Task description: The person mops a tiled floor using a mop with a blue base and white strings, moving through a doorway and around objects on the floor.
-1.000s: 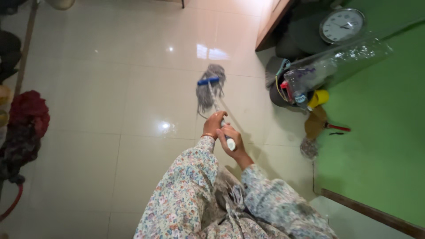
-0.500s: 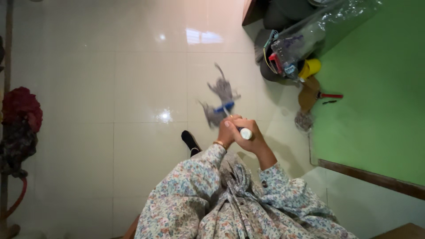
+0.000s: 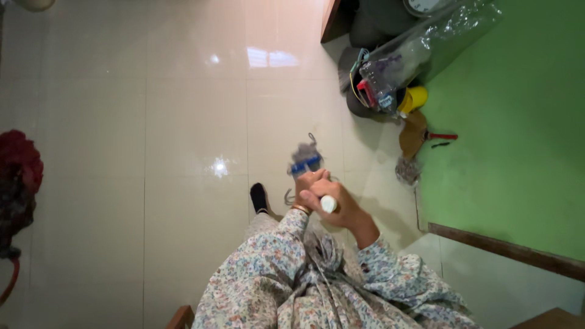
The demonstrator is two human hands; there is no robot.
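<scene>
Both hands grip a mop handle whose white end cap [image 3: 329,203] points up at the camera. My left hand [image 3: 309,185] holds the shaft lower down, a bangle on that wrist. My right hand [image 3: 342,207] wraps the top of the handle. The grey string mop head [image 3: 304,159] with its blue clamp rests on the glossy cream tile floor [image 3: 183,122], close in front of my dark-socked foot [image 3: 258,197]. Floral sleeves cover both arms.
A green wall [image 3: 518,134] runs along the right. At its foot stand a dark bucket with a clear plastic bag [image 3: 396,67], a yellow cup [image 3: 413,99], and a brown brush with a red handle [image 3: 420,135]. Red and dark cloth [image 3: 18,176] hangs at the left edge.
The mop head has been pulled back across the tiles toward my feet. My hands have drawn the handle closer and more upright, and my foot has come into view.
</scene>
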